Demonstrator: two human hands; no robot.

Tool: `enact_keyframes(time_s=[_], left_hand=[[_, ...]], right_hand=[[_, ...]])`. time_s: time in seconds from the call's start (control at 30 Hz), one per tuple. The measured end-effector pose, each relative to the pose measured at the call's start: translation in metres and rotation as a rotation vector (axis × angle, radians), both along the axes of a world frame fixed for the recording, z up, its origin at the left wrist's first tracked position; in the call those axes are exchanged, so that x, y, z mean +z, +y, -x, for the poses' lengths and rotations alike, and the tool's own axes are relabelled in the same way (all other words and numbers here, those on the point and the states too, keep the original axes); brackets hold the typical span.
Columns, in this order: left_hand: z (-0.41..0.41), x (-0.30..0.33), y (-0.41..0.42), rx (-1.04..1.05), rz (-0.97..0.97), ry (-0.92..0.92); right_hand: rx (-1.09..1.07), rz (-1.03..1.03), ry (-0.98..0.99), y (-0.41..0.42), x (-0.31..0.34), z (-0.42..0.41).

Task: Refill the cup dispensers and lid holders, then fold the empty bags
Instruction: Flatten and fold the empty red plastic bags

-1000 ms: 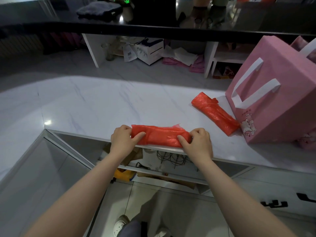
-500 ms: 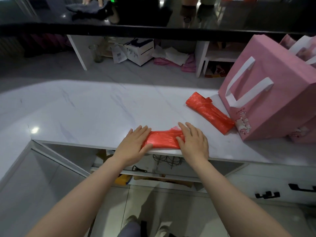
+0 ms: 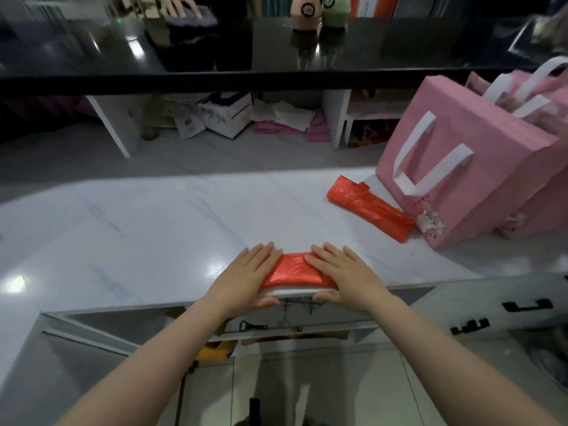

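Two pink paper carrier bags (image 3: 467,179) fill the right of the frame on the white marble counter (image 3: 138,229). A folded red plastic bag (image 3: 370,207) lies beside them. At lower centre, the left hand (image 3: 246,275) and right hand (image 3: 344,276), both flat and open, press another red plastic bag (image 3: 296,270) at the counter's edge. Folding seems nearly done; next likely comes one more fold or setting it aside.

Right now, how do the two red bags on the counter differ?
The near bag lies at the counter edge, pressed flat under the left hand and right hand. The far bag lies untouched, slanted, against the pink bag. The far bag looks longer. Both are folded red plastic.
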State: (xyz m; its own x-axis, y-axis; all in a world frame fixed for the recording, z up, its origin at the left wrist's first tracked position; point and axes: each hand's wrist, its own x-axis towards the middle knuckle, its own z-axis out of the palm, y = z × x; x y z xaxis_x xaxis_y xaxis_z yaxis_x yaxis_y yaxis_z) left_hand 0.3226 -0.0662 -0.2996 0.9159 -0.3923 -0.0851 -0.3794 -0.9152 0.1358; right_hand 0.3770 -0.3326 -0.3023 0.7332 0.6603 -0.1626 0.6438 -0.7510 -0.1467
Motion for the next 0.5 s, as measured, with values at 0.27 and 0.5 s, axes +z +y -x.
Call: enact_keyframes(time_s=[0.27, 0.5], left_hand=[[-0.002, 0.009, 0.012, -0.203, 0.170, -0.078], [-0.058, 0.033, -0.007, -0.245, 0.351, -0.358]], right_hand=[[-0.199, -0.257, 0.141, 0.001, 0.005, 0.026], [-0.375, -0.524, -0.101, -0.013, 0.036, -0.003]])
